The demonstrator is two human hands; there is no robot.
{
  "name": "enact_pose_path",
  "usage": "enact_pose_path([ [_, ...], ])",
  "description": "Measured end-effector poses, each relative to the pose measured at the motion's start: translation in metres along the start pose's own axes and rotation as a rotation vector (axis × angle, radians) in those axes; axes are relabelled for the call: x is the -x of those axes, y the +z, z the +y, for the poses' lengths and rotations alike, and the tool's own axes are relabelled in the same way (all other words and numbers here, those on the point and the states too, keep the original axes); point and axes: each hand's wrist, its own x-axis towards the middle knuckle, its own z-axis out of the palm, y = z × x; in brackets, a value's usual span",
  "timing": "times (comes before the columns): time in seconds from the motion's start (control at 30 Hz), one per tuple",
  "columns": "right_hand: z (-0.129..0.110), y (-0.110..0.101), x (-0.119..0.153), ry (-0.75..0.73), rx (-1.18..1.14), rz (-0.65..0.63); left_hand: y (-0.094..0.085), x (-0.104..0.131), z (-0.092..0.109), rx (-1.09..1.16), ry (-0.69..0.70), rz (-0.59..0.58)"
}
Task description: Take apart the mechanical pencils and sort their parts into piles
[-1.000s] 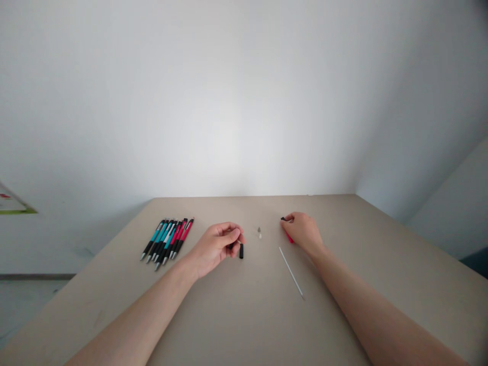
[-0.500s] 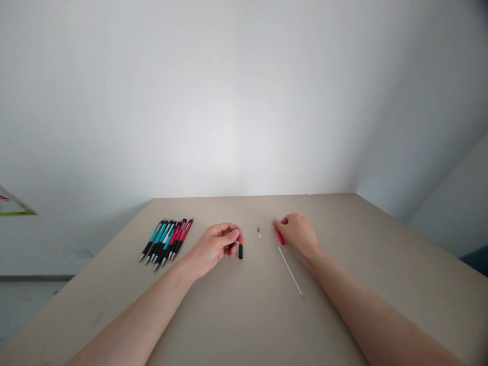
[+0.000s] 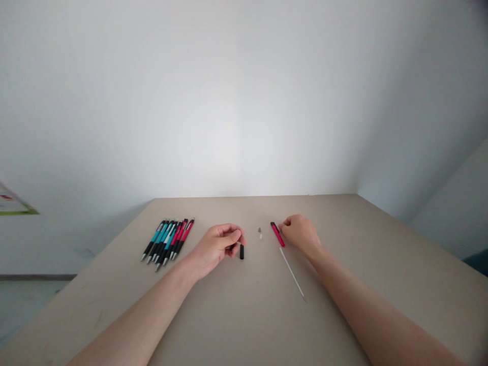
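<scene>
My left hand (image 3: 219,246) is closed, its thumb and fingertips pinched together, with a bit of something black showing beneath the fingers. A short black tube (image 3: 241,251) is right by those fingertips. My right hand (image 3: 299,231) rests on the table with its fingers curled, just right of a red pen barrel (image 3: 278,235) with a black end; what is between its fingers is hidden. Below the barrel lies a thin white refill (image 3: 293,274), slanting down to the right. Between the hands are a small grey cone (image 3: 260,230) and a tiny white piece (image 3: 261,237).
Several pens (image 3: 168,244) in teal, red and black lie side by side at the left of the beige table (image 3: 236,325). A pale wall (image 3: 236,101) rises behind the table's far edge.
My right hand has moved slightly right, off the red barrel, which now lies free on the table with its black end in view. My left hand keeps its pinch.
</scene>
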Motion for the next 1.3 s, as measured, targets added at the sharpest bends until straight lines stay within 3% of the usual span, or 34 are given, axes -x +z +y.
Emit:
enact_pose_path([
  [0.3,-0.006,-0.005,0.003,0.0,0.085,-0.132,0.0,-0.002,-0.001,-0.019,-0.001,-0.008],
  [0.77,-0.008,0.0,0.004,-0.015,0.074,-0.109,-0.003,-0.002,-0.003,-0.029,0.004,-0.023],
  [1.0,-0.009,-0.012,0.007,0.002,0.113,-0.119,-0.003,-0.002,-0.002,-0.026,0.01,-0.019],
  [1.3,-0.008,-0.029,0.026,-0.096,0.175,-0.368,-0.001,-0.001,0.0,-0.023,0.014,-0.021],
])
